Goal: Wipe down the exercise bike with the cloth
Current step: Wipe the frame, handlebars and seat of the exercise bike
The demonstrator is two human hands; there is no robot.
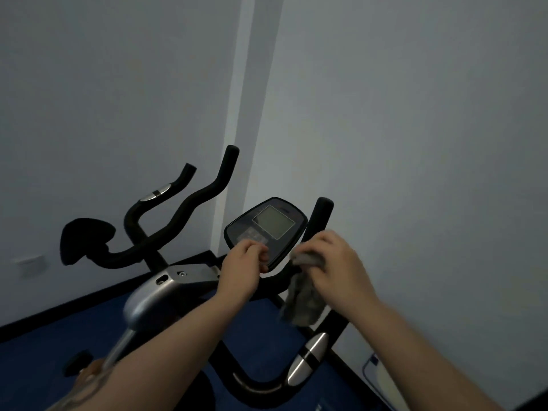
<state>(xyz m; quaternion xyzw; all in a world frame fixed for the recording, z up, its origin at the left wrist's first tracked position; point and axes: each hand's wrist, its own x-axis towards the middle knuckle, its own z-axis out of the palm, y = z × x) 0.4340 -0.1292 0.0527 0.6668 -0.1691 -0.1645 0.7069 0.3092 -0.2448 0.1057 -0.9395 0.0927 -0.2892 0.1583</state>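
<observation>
Two hands work at the console end of the exercise bike (166,289). The right hand (329,262) has its fingers curled round a bunched grey cloth (302,301), most of which hangs loose below the fist, against the right handlebar (321,215). That bar's long axis rises steeply up and away from the hand, its black foam end just above the knuckles, so the cloth hand is much the nearer of the two to it. The left hand (246,262) sits at the near edge of the display console (267,229), its fingers curled in at the lower rim; whether they pinch the rim or only rest against it I cannot tell.

The screen lies just up and to the left of the cloth, between the two hands. My guess is that the next stroke either runs up the bar along its length or swings left across the console face, with the left hand steadying the housing. A second bike's handlebars (184,203) stand well apart to the left.
</observation>
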